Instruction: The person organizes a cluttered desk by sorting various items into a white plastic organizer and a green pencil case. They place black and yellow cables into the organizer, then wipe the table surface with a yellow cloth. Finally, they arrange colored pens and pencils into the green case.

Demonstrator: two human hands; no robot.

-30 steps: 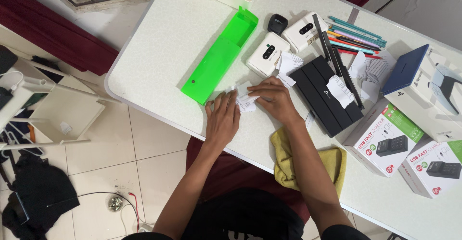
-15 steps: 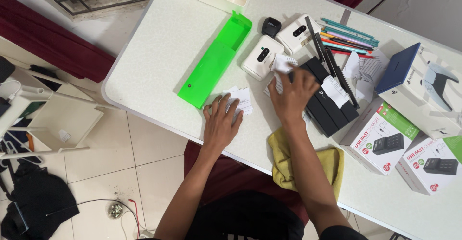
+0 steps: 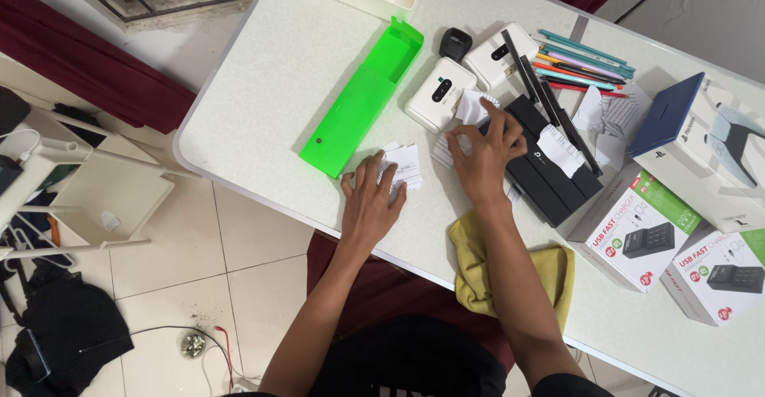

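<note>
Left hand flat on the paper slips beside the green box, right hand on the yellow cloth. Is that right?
Not quite. The head view shows the right hand on a paper slip at the edge of the black box, not on the yellow cloth. The left hand does rest on the slips beside the green box.

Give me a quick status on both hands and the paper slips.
Left hand flat on small stack of white paper slips. Right hand fingers on loose slip beside black box. Green case lies left of stack.
</note>
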